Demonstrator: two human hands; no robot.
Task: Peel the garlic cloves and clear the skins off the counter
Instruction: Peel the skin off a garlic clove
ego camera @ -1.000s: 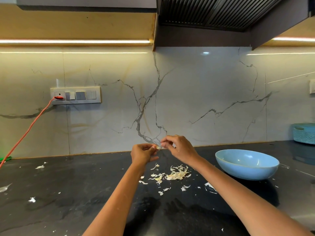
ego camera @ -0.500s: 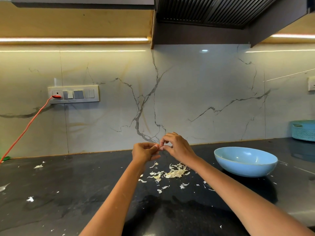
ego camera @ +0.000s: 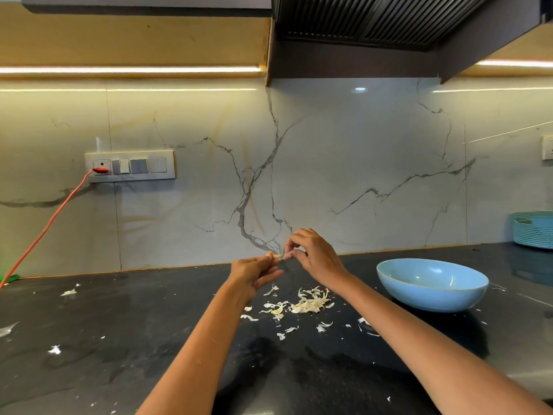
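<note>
While I've got both hands up over the counter (ego camera: 119, 339), my left hand (ego camera: 253, 272) pinches a garlic clove (ego camera: 276, 256) at its fingertips and my right hand (ego camera: 314, 256) pinches the skin on it. Peeled skins (ego camera: 308, 304) sit right below, blue bowl (ego camera: 431, 284) off to the right.

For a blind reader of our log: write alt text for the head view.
Two bare hands, the left hand and right hand, pinch a garlic clove between them above a black counter. Loose garlic skins lie scattered below, left of a light blue bowl standing on the counter before a marble backsplash.
</note>
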